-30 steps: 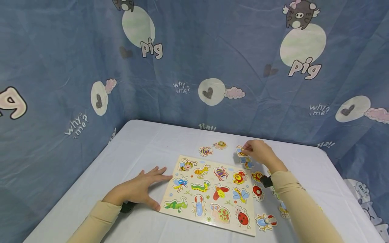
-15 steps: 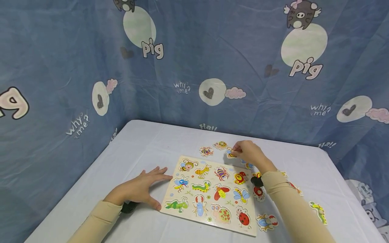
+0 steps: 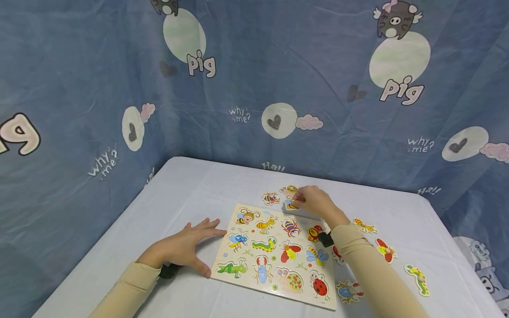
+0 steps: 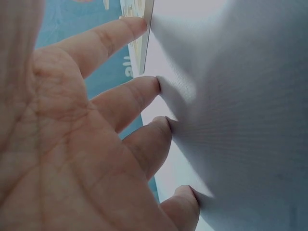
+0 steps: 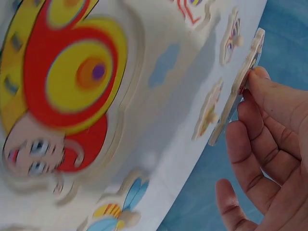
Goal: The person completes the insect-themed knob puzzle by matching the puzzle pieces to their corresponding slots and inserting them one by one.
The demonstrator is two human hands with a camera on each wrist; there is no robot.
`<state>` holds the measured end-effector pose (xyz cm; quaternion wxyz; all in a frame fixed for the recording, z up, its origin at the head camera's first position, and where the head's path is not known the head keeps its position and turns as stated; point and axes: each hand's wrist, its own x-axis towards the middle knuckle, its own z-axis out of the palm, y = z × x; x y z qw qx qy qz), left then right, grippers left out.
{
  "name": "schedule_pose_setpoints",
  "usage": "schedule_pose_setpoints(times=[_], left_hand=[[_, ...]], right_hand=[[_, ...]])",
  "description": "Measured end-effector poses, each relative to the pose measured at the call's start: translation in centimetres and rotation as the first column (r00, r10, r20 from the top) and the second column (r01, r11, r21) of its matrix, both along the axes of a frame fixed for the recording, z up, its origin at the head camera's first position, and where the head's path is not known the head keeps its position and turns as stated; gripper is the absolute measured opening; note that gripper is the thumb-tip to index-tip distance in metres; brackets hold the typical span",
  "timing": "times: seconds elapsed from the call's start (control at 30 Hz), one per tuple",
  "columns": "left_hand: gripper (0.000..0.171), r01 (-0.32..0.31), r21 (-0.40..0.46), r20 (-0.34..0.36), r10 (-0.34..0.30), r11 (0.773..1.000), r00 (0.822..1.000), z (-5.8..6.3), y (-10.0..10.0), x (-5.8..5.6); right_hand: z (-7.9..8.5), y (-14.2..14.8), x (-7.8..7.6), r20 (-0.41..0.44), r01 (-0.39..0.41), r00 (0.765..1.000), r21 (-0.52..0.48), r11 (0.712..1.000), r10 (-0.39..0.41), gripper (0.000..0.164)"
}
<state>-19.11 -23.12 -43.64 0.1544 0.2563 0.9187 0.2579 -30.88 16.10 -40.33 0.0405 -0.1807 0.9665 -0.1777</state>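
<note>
Within right hand (image 3: 315, 202), probably bee piece (image 3: 290, 204)

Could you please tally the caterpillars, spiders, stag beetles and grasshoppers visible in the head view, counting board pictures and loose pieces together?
Caterpillars: 2, board caterpillar and loose caterpillar
Spiders: 2, board spider and loose spider
Stag beetles: 2, board beetle and loose beetle
Grasshoppers: 1, board grasshopper
Total: 7

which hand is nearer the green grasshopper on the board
Left. The left hand is just left of the grasshopper; the right hand is farther off, near the far edge of the board.
</note>
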Motion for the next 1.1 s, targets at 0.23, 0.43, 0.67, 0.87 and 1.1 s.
schedule_pose_setpoints(times=[0.23,0.43,0.67,0.87,1.1], left_hand=[[0.105,-0.003,0.001,-0.005,0.003,1.000,1.000,0.1,0.0,0.1],[0.105,-0.001,0.003,-0.006,0.001,1.000,1.000,0.2,0.1,0.2],[0.105,-0.007,-0.004,-0.005,0.007,1.000,1.000,0.1,0.0,0.1],[0.105,-0.012,-0.007,0.000,0.012,1.000,1.000,0.0,0.0,0.1],[0.105,-0.012,-0.009,0.001,0.012,1.000,1.000,0.0,0.0,0.1]], right_hand=[[-0.6,-1.8,-0.2,-0.015,-0.056,0.998,0.000,0.998,0.056,0.015],[-0.6,-3.3,0.0,-0.035,-0.093,0.995,-0.006,0.996,0.093,0.017],[-0.8,-4.8,0.3,-0.033,-0.106,0.994,-0.009,0.994,0.106,0.017],[-1.0,-5.9,0.5,0.005,-0.091,0.996,-0.011,0.996,0.091,0.020],[-1.2,-7.0,0.7,0.028,-0.090,0.996,-0.015,0.996,0.090,0.019]])
